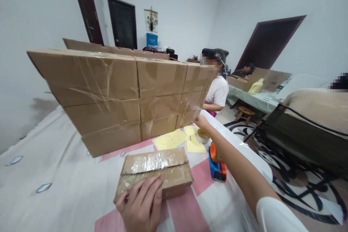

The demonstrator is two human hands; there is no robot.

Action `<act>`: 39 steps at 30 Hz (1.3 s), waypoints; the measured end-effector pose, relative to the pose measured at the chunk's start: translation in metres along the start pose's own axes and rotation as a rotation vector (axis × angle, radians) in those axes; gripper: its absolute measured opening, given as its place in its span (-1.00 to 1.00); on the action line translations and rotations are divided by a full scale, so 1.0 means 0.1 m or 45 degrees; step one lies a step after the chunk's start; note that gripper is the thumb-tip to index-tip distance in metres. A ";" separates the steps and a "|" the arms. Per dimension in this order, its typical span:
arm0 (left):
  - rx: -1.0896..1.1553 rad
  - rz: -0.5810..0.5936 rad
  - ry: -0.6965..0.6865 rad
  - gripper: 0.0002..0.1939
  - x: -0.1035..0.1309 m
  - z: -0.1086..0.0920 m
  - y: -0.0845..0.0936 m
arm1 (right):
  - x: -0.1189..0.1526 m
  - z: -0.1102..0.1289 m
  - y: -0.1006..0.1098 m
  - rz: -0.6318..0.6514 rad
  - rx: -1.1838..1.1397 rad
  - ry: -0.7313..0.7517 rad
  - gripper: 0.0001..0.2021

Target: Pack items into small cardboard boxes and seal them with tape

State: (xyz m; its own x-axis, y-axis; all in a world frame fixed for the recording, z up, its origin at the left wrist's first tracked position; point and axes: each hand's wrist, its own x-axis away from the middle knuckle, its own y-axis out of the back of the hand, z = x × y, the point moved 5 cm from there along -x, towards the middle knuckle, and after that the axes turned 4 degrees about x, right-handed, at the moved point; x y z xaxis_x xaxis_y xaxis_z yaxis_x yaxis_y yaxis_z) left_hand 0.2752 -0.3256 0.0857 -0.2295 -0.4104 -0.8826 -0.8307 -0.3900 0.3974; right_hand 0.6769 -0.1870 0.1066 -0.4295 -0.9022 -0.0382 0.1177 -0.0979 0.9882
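Observation:
Near the front of the table lies a small taped cardboard box (154,170), with glossy clear tape along its top seam. My left hand (143,203) rests on its near left part, fingers stretched out over the top. Behind it rises a wall of stacked cardboard boxes (116,98), three high and taped. My right hand (201,121) reaches out to the lower right end of that stack, its fingers curled in; what they hold, if anything, is hidden. Close to my right forearm sit a tape roll (202,136) and a blue and orange tape dispenser (217,165).
Yellow patterned patches (171,140) show on the white and pink tablecloth (187,212). Past the stack sits a person (219,90) in a white top. On the right are a folding chair (307,137), another table (261,101) with a yellow bottle (256,86), and a wooden stool (245,111).

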 end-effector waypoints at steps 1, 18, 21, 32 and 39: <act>-0.009 -0.002 -0.008 -0.77 0.00 -0.01 -0.01 | 0.08 0.06 0.05 -0.044 -0.090 0.027 -0.82; -0.182 -0.142 -0.119 -0.78 0.13 -0.05 -0.04 | 2.10 0.14 -0.54 -0.442 -1.825 0.127 -0.76; -0.223 -0.157 -0.131 -0.77 0.15 -0.03 -0.09 | 2.12 0.14 -0.56 -0.451 -1.862 0.138 -0.75; -0.245 -0.193 -0.126 -0.77 0.21 0.04 -0.14 | 2.03 -0.02 -0.66 -0.485 -2.025 0.066 -0.79; -0.243 -0.202 -0.105 -0.75 0.19 0.01 -0.14 | 2.01 0.11 -0.77 -0.406 -2.058 0.073 -0.85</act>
State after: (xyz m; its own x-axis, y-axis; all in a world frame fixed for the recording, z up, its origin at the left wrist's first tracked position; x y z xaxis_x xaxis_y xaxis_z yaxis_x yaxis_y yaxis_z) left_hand 0.2820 -0.3272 0.0627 -0.1508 -0.2660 -0.9521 -0.7505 -0.5961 0.2854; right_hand 0.5716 -0.3560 0.0249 -0.5906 -0.7709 -0.2384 0.8057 -0.5469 -0.2274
